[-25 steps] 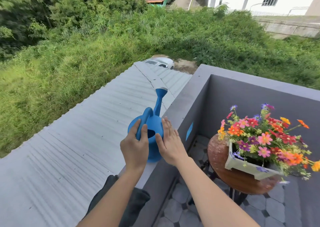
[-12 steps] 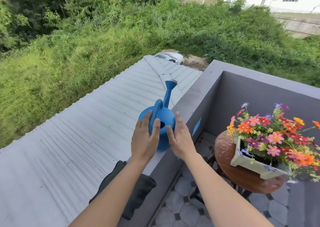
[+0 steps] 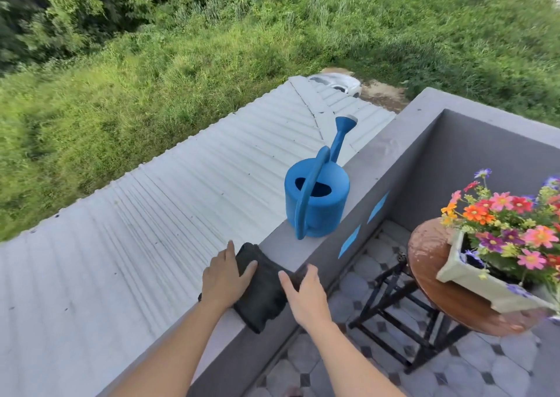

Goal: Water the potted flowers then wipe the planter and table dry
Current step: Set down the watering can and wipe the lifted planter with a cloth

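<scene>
A blue watering can (image 3: 318, 196) stands upright on the grey balcony ledge (image 3: 375, 160), free of both hands. Nearer me, a folded black cloth (image 3: 263, 290) lies across the ledge. My left hand (image 3: 224, 278) rests on the cloth's left side, fingers spread. On the cloth's right edge sits my right hand (image 3: 306, 295), fingers apart. At the right, a white planter (image 3: 472, 281) full of colourful flowers (image 3: 509, 217) stands on a round wet brown table (image 3: 430, 269).
Beyond the ledge, a white corrugated roof (image 3: 151, 229) slopes away, with tall grass past it. The table has black metal legs (image 3: 391, 299) on a tiled balcony floor (image 3: 485, 372). A grey wall (image 3: 485, 154) closes the balcony's far side.
Both hands have let go of the watering can and moved back along the ledge onto the black cloth. The can stays on the ledge.
</scene>
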Motion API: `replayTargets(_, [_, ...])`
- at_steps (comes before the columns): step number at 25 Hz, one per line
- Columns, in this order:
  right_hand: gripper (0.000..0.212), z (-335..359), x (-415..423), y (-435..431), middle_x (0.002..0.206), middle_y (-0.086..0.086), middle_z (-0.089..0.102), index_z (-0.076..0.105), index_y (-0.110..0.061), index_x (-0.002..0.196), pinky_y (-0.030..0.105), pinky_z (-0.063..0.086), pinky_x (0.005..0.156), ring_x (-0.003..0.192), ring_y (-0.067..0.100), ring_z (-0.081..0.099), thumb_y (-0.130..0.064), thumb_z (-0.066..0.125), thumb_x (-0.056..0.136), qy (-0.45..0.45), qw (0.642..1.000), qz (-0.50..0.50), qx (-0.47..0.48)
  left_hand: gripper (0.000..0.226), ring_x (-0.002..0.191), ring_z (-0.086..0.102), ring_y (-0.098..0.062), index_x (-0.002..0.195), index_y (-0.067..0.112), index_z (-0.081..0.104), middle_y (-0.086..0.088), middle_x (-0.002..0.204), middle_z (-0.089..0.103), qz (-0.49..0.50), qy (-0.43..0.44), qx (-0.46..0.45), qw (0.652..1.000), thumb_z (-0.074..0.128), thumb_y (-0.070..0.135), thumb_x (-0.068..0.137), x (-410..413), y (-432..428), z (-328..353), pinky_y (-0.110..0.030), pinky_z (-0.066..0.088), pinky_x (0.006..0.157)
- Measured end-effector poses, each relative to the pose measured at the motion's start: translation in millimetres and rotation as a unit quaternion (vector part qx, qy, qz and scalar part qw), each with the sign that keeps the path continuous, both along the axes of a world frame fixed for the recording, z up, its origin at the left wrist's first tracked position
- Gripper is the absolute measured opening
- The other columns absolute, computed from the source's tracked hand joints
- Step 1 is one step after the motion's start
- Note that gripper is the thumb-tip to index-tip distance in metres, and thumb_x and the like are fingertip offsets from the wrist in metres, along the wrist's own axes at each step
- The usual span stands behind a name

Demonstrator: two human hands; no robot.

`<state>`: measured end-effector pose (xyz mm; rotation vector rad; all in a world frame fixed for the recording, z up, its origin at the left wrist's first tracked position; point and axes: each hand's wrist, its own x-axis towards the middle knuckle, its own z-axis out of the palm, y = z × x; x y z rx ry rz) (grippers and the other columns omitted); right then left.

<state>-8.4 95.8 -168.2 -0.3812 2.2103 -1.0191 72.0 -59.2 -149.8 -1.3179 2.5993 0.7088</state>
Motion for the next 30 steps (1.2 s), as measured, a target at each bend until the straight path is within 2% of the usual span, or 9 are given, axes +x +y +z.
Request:
replayTargets(3, [0.055,4,3,-6,0.113,0.011,0.061,0.039,-0.01,0.117,0.035,0.046,0.081,0.105,0.029,0.057,-0.058,0.041,0.091,0.012,0.999,0.012,0.028,0.088,0.112,0.054,-0.03,0.129,0.009,0.045,-0.01,0.121,0.059,0.039,-0.006,0.075,0.996,0.036,0.078,0.075,5,-7,-9,-0.045,0.046,0.093])
replayTargets(6, [0.055,4,-1,-3,0.103,0.007,0.063,0.048,-0.011,0.112,0.033,0.044,0.073,0.096,0.026,0.059,-0.061,0.043,0.089,0.05,0.998,0.002,0.036,0.062,0.095,0.06,-0.025,0.095,0.018,0.059,-0.003,0.093,0.063,0.054,0.058,0.072,0.994,0.052,0.074,0.068,3,-11,-11,-0.045,0.052,0.078])
replayTargets(10, [0.04,14,-3,3,0.088,0.002,0.064,0.055,-0.016,0.093,0.025,0.043,0.066,0.083,0.018,0.058,-0.055,0.056,0.085,0.037,0.994,-0.073,-0.067,0.055,0.109,0.057,-0.025,0.124,0.014,0.056,-0.003,0.114,0.063,0.064,0.144,0.036,0.987,0.07,0.04,0.078,-9,9,15,-0.038,0.048,0.089])
replayTargets(13, [0.027,26,-11,26,0.078,-0.003,0.064,0.055,-0.019,0.084,0.021,0.044,0.064,0.076,0.013,0.058,-0.046,0.061,0.086,0.029,0.975,-0.169,-0.139,0.053,0.104,0.061,-0.023,0.119,0.013,0.059,-0.002,0.109,0.067,0.097,0.18,0.101,0.974,0.076,0.032,0.073,-25,32,35,-0.032,0.048,0.082])
replayTargets(17, [0.022,31,-37,94,0.082,-0.002,0.064,0.055,-0.019,0.09,0.015,0.043,0.063,0.079,0.013,0.059,-0.041,0.059,0.089,0.058,0.962,-0.228,-0.135,0.045,0.082,0.07,-0.028,0.096,0.006,0.065,-0.012,0.089,0.073,0.169,0.181,0.381,0.891,0.087,0.021,0.06,-53,83,41,-0.034,0.057,0.067])
replayTargets(21, [0.022,25,-73,168,0.093,-0.001,0.062,0.054,-0.017,0.099,0.021,0.04,0.065,0.087,0.014,0.055,-0.038,0.058,0.091,0.066,0.959,-0.25,-0.12,0.053,0.091,0.07,-0.034,0.113,0.002,0.057,-0.019,0.102,0.071,0.116,0.154,0.532,0.825,0.083,0.011,0.068,-95,149,28,-0.045,0.058,0.078])
replayTargets(23, [0.032,12,-85,196,0.105,-0.001,0.057,0.048,-0.019,0.115,0.027,0.039,0.076,0.1,0.017,0.052,-0.039,0.056,0.091,0.051,0.96,-0.258,-0.095,0.061,0.095,0.069,-0.034,0.121,0.002,0.053,-0.021,0.11,0.068,0.098,0.173,0.568,0.798,0.082,0.012,0.067,-113,174,24,-0.041,0.058,0.072])
replayTargets(25, [0.043,-10,-90,230,0.115,0.001,0.052,0.042,-0.017,0.126,0.029,0.04,0.085,0.112,0.02,0.051,-0.039,0.055,0.092,0.028,0.965,-0.258,-0.043,0.044,0.09,0.069,-0.032,0.115,0.003,0.057,-0.02,0.107,0.069,0.107,0.203,0.559,0.796,0.075,0.005,0.075,-129,203,11,-0.037,0.059,0.065])
replayTargets(30, [0.043,-59,-114,305,0.134,0.011,0.047,0.041,-0.01,0.132,0.036,0.042,0.094,0.119,0.026,0.049,-0.029,0.05,0.095,0.098,0.933,-0.344,0.044,0.037,0.103,0.064,-0.035,0.119,0.004,0.059,-0.02,0.112,0.067,0.191,0.279,0.574,0.746,0.066,0.003,0.083,-177,249,-31,-0.05,0.048,0.096])
